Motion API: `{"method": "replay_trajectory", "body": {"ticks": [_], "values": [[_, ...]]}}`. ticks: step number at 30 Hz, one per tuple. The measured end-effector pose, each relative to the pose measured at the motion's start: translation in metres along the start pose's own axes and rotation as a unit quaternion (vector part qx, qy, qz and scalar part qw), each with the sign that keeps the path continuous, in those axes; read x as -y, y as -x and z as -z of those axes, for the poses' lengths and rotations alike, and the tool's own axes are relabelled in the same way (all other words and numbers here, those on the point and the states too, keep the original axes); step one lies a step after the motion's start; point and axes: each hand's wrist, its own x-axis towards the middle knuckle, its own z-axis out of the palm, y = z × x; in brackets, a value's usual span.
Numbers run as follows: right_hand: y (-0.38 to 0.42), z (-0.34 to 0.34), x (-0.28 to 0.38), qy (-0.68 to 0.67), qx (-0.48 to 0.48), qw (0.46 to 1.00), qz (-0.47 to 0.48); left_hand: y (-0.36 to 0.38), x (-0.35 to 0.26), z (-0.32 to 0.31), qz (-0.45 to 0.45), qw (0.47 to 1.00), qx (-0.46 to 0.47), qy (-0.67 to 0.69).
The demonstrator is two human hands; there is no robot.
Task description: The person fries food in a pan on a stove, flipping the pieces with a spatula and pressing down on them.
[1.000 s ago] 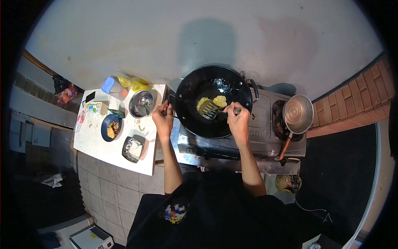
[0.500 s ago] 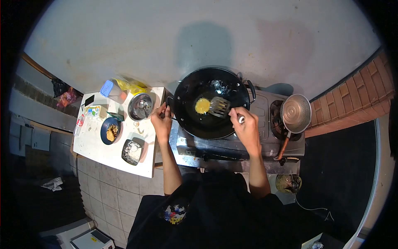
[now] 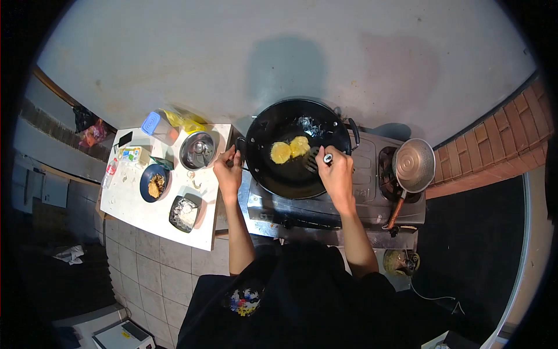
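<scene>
A black wok [image 3: 290, 185] sits on the stove, with two yellow, round-edged fried pieces in it. The left piece [image 3: 280, 153] and the right piece [image 3: 300, 146] touch side by side; the right one looks more uneven. My right hand [image 3: 337, 173] grips the handle of a slotted spatula [image 3: 311, 161]. Its blade rests in the wok just right of the pieces, partly hidden by my fingers. At the wok's left side, my left hand [image 3: 229, 173] is closed on the loop handle [image 3: 239, 143].
Right of the wok, a hammered pan [image 3: 414, 165] sits on the stove [image 3: 365, 203]. On the white table [image 3: 139, 212] are a metal bowl [image 3: 197, 150], a blue bowl [image 3: 152, 195] with fried food, a dark dish of white powder [image 3: 185, 214] and a blue-lidded container [image 3: 160, 128].
The spatula has moved slightly right and down, off the pieces. A second yellow piece, previously covered by the blade, now shows beside the first. My left hand stays at the handle.
</scene>
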Motion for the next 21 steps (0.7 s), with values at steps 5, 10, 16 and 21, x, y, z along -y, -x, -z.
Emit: {"method": "replay_trajectory", "body": {"ticks": [5, 10, 16, 21], "values": [[0.015, -0.021, -0.021, -0.057, -0.027, 0.996, -0.058, 0.002, -0.003, 0.0, 0.014, 1.0, -0.004, 0.001], [0.017, -0.022, -0.015, -0.143, -0.038, 0.979, -0.138, 0.001, -0.005, 0.001, 0.004, 1.0, 0.01, -0.024], [0.011, -0.042, -0.021, -0.203, -0.08, 0.963, -0.157, 0.001, -0.006, -0.001, 0.001, 1.0, -0.001, -0.017], [0.002, -0.041, -0.015, -0.189, -0.084, 0.969, -0.138, -0.001, 0.003, 0.0, 0.006, 1.0, 0.004, -0.012]]}}
